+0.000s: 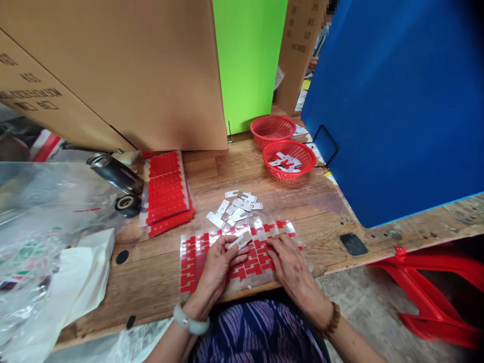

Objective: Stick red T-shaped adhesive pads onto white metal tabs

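Note:
My left hand (pixel 218 262) pinches a small silvery metal plate (pixel 240 241) with a slot in it, above a clear sheet of red adhesive pieces (pixel 188 257). The sheet lies along the table's front edge. My right hand (pixel 289 264) rests on the sheet's right part, fingers bent together, fingertips at the red pieces; whether one is between them I cannot make out. Just behind the sheet lies a loose pile of similar metal plates (pixel 242 205). A red plastic basket (pixel 309 162) holds more white and silvery plates, some with red on them.
A second red basket (pixel 272 123) stands behind. Stacked red sheets (pixel 166 186), a dark flask (pixel 115 171) and its cap (pixel 127 205) are at left, beside clear plastic bags (pixel 30 242). Cardboard, green and blue panels (pixel 393 116) wall the back and right. A red stool (pixel 423 282) stands right.

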{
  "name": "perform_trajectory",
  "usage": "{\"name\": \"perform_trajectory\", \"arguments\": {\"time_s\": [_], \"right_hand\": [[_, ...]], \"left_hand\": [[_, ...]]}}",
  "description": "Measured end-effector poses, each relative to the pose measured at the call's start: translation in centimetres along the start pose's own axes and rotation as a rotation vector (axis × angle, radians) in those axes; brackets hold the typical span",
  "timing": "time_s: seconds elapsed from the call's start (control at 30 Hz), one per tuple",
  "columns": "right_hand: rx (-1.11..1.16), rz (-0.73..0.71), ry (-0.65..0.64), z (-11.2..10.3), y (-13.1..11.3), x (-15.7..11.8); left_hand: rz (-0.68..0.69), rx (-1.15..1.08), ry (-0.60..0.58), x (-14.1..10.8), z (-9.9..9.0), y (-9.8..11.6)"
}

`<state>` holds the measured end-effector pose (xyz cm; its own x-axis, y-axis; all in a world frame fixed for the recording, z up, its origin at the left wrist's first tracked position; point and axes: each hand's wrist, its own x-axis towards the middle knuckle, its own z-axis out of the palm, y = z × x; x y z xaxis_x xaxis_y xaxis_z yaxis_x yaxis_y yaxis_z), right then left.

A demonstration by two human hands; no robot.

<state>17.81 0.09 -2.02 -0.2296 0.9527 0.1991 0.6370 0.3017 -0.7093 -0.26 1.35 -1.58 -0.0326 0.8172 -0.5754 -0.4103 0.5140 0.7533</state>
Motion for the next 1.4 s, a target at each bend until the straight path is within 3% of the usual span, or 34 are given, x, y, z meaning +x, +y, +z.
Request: {"name": "perform_trajectory", "arguments": {"time_s": [0.17,0.43,0.73,1.03,1.4], "right_hand": [[0.007,0.067,0.006,0.5,0.2,0.1],[-0.005,0.048,-0.048,1.0,1.0,-0.1],[0.265,0.080,-0.197,-0.8,0.8,-0.2],[0.391,0.258,-0.077,-1.9,-0.9,0.8],[0.393,0.125,-0.107,-0.4,-1.8,1.5]], "left_hand": [[-0.007,0.034,0.006,0.1,0.6,-0.3],[0.051,0.107,0.017,0.4,1.4,-0.4],[0.027,0.099,0.019,0.7,1.2,-0.4],[-0.140,-0.005,-0.092,-0.7,0.6,1.1],[-0.157,0.009,-0.165,-2.4,-0.2,1.2]]}}
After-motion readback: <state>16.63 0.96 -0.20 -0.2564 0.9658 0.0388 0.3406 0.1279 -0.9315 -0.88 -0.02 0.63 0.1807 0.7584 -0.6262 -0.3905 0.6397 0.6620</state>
